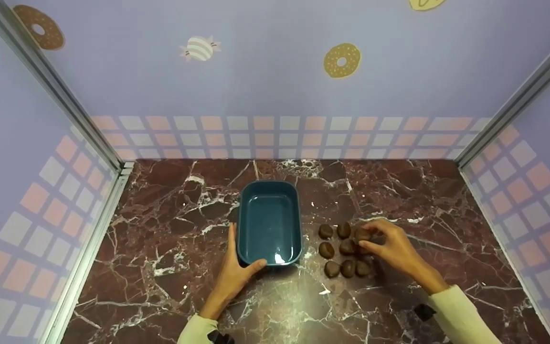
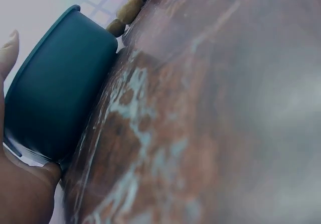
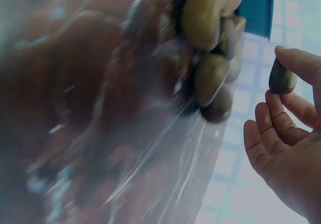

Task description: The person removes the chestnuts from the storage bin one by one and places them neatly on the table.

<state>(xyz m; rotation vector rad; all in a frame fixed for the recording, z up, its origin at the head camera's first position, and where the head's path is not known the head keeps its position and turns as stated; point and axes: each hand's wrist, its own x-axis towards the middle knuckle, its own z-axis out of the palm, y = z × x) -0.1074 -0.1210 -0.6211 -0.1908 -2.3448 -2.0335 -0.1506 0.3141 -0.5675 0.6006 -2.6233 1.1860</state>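
A deep teal rectangular dish (image 1: 269, 222) sits on the marbled tabletop. My left hand (image 1: 234, 271) holds its near left corner, with the thumb at the near end and the fingers along the left side. Right of the dish, several brown chestnuts (image 1: 332, 269) lie close together in rough rows. At the far right of this group, my right hand (image 1: 396, 251) pinches one chestnut (image 3: 283, 77) between thumb and fingertips. In the right wrist view that chestnut is dark with a paler lower end, and the other fingers are loosely bent.
The dark red tabletop (image 1: 160, 239) has white veins. A lilac wall (image 1: 275, 86) with pink and white squares stands behind, and similar side panels (image 1: 533, 191) enclose the left and right. Metal rails (image 1: 89, 253) run along the corners.
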